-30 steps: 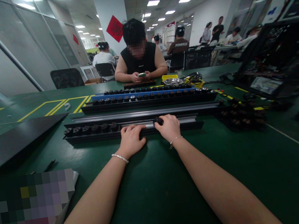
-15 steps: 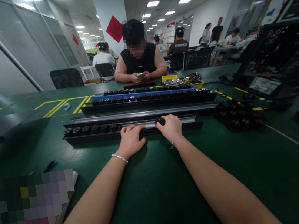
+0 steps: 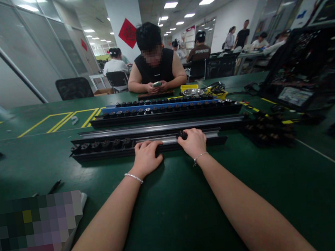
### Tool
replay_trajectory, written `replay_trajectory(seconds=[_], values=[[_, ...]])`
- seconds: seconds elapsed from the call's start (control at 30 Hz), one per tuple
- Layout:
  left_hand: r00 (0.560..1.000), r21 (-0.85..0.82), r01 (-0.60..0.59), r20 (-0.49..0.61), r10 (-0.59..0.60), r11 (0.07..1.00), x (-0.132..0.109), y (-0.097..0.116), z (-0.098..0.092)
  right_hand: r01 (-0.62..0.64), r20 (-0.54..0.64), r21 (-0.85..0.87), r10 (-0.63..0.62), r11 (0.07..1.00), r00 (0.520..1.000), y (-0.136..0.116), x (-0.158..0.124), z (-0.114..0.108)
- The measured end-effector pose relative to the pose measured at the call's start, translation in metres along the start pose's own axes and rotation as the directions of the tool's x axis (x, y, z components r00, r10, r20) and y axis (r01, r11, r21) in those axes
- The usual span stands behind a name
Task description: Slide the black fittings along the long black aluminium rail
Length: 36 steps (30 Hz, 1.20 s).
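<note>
A long black rail [image 3: 96, 156] with a silvery channel lies across the green table in front of me. Several round black parts [image 3: 106, 145] sit in a row in its left end. My left hand [image 3: 147, 158] rests on the rail's middle, fingers over its near edge; whether anything is under them is hidden. Further right, my right hand [image 3: 194, 142] is closed on a small black part [image 3: 183, 135] at the channel. Bare channel shows between the two hands.
Behind lie another rail [image 3: 161, 126] and a blue-and-black rail with black parts [image 3: 165, 109]. A dark pile of parts [image 3: 270, 129] is at right, near a large black frame [image 3: 300, 68]. A person [image 3: 155, 66] sits opposite, holding a phone.
My right hand has slid slightly right along the rail with the black part. My left hand has stayed in place. A dark blurred shape at the left has mostly gone from view.
</note>
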<state>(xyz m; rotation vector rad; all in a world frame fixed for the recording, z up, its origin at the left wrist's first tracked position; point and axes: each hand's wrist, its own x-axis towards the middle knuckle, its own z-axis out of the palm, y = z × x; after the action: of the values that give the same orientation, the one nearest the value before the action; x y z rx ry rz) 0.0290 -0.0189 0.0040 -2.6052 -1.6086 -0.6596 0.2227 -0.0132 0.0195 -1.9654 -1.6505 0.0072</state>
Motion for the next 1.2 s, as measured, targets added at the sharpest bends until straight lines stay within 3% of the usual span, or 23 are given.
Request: replay_trajectory(seconds=[1.2], values=[[1.0,-0.011,0.017,0.027,-0.016,1.0,0.0,0.002,-0.003,-0.088,-0.032,0.005,0.088,0.996,0.996,0.015,0.003,-0.01]])
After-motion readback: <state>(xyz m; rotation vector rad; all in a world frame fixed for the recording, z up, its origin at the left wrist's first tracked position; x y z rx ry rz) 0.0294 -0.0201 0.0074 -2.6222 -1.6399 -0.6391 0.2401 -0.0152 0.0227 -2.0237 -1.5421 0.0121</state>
